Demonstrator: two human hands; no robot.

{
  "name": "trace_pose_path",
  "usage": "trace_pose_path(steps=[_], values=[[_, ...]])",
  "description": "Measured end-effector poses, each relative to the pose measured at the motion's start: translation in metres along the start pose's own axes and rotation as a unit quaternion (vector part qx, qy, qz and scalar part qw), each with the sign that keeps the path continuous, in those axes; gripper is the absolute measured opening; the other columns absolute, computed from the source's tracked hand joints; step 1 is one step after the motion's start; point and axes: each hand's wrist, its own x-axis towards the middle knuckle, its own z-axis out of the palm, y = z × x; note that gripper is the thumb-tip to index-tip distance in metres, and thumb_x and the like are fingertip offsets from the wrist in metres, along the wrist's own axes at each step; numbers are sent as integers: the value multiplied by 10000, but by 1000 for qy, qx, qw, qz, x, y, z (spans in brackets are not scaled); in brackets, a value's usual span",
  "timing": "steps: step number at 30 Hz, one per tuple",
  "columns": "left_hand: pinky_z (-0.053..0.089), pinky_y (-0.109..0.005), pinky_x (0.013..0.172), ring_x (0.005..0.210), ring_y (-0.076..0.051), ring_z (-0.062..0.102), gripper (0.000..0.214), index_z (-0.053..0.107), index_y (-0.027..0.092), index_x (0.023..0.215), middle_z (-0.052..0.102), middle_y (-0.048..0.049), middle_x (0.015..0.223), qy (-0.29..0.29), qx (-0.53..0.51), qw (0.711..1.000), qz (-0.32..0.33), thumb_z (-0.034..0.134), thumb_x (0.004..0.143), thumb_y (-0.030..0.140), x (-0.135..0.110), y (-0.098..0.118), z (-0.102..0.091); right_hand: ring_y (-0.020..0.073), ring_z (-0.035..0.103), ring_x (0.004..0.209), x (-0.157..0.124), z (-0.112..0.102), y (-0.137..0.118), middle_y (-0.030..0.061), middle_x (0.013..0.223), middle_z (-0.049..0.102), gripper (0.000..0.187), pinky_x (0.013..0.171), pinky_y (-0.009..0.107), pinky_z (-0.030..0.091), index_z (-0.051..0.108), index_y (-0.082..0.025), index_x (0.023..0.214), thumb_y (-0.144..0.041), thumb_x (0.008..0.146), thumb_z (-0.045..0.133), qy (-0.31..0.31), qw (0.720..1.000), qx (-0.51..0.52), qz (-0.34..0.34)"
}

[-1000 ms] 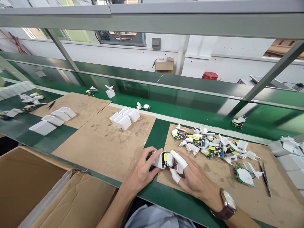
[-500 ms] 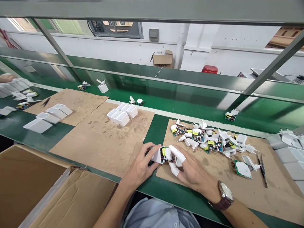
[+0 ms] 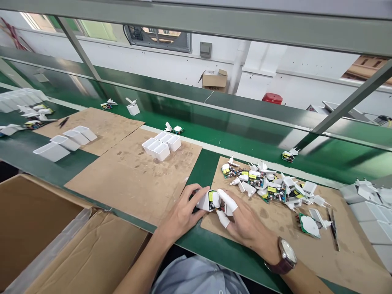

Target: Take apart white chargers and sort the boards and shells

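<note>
My left hand (image 3: 183,210) is closed around a small white plastic housing (image 3: 203,201), thumb and fingers on opposite sides. In my right hand (image 3: 241,218), thumb and forefinger, both in white finger cots, pinch a circuit board (image 3: 216,199) with a yellow-labelled part. The board lies partly inside the housing's open end, which faces right. A white plug piece (image 3: 228,209) shows beside it, partly hidden by my right fingers. Right of my hands is a heap of circuit boards and white plug pieces (image 3: 272,188).
Several white housings (image 3: 161,151) stand grouped on the cardboard sheet (image 3: 137,183). Tweezers (image 3: 334,230) and one circuit board (image 3: 309,225) lie at right. More housings (image 3: 372,218) are stacked at the right edge. An open carton (image 3: 88,249) stands at lower left. Boards and plugs (image 3: 177,129) dot the green belt.
The view has tilted slightly. The board and plug on the right of the green belt have moved left. A person's hand at the far left has gone out of view. My hands keep the same hold.
</note>
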Motion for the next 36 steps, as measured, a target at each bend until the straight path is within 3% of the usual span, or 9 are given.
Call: trace_pose_path(steps=[4, 7, 10, 12, 17, 24, 28, 32, 36], values=[[593, -393, 1041, 1232, -251, 642, 642, 444, 286, 1552, 550, -116, 1341, -1, -8, 1000, -12, 647, 960, 140, -1, 3, -2, 336, 704, 1193, 7, 1, 1, 193, 1370, 670, 779, 956, 518, 658, 180, -221, 1680, -178, 1019, 591, -48, 999, 25, -2], [599, -418, 1059, 1291, -277, 639, 679, 415, 274, 1570, 577, -127, 1420, -23, -19, 999, -45, 666, 946, 184, -3, 7, -5, 315, 704, 1193, 21, -6, 2, 156, 1339, 698, 612, 977, 498, 639, 363, -239, 1605, -292, 1045, 602, -76, 993, 66, 58], [549, -505, 1145, 1402, -311, 580, 735, 307, 266, 1632, 580, -147, 1508, -8, -17, 999, -42, 629, 974, 205, -5, 7, -5, 265, 720, 1143, 36, -10, 8, 109, 1268, 732, 421, 982, 464, 628, 523, -271, 1499, -233, 1082, 487, -79, 988, 89, 101], [527, -536, 1169, 1429, -310, 563, 728, 262, 259, 1650, 567, -161, 1535, 20, -23, 999, -44, 573, 998, 168, -5, 5, -3, 256, 706, 1184, 41, -7, 15, 109, 1319, 717, 428, 1022, 473, 612, 568, -279, 1471, -181, 1063, 482, -77, 989, 102, 72], [545, -527, 1159, 1371, -270, 618, 662, 267, 273, 1638, 617, -147, 1460, 75, -96, 989, -79, 517, 1036, 158, -7, -2, 0, 278, 569, 1424, 43, 11, 29, 122, 1545, 571, 512, 1163, 536, 525, 547, -307, 1509, -141, 1025, 555, -105, 989, 102, -3], [437, -586, 1242, 1473, -275, 534, 727, 130, 295, 1674, 516, -149, 1606, 32, -168, 975, -140, 449, 1042, 132, -10, -1, -7, 248, 674, 1218, 48, 33, 39, 135, 1345, 626, 489, 984, 446, 640, 561, -320, 1472, -121, 1026, 577, -51, 987, 132, -79], [382, -578, 1279, 1531, -282, 461, 711, 91, 309, 1682, 448, -154, 1659, 26, -188, 965, -180, 474, 1086, 245, -9, 4, -12, 254, 673, 1213, 44, 36, 40, 133, 1367, 632, 527, 967, 443, 640, 513, -327, 1510, -115, 1031, 566, -36, 987, 138, -75], [388, -580, 1273, 1560, -318, 408, 913, 5, 302, 1692, 396, -177, 1687, 50, -194, 965, -167, 635, 1033, 367, -9, 7, -12, 252, 656, 1215, 41, 28, 33, 121, 1387, 613, 583, 952, 431, 632, 489, -357, 1525, -83, 1017, 576, -15, 987, 155, -51], [452, -568, 1229, 1510, -321, 482, 983, 39, 303, 1690, 497, -180, 1617, 82, -173, 972, -135, 720, 985, 368, -9, 5, -7, 259, 661, 1155, 40, 28, 26, 133, 1312, 631, 527, 921, 434, 633, 532, -303, 1482, -74, 1008, 562, -51, 984, 169, -23]])
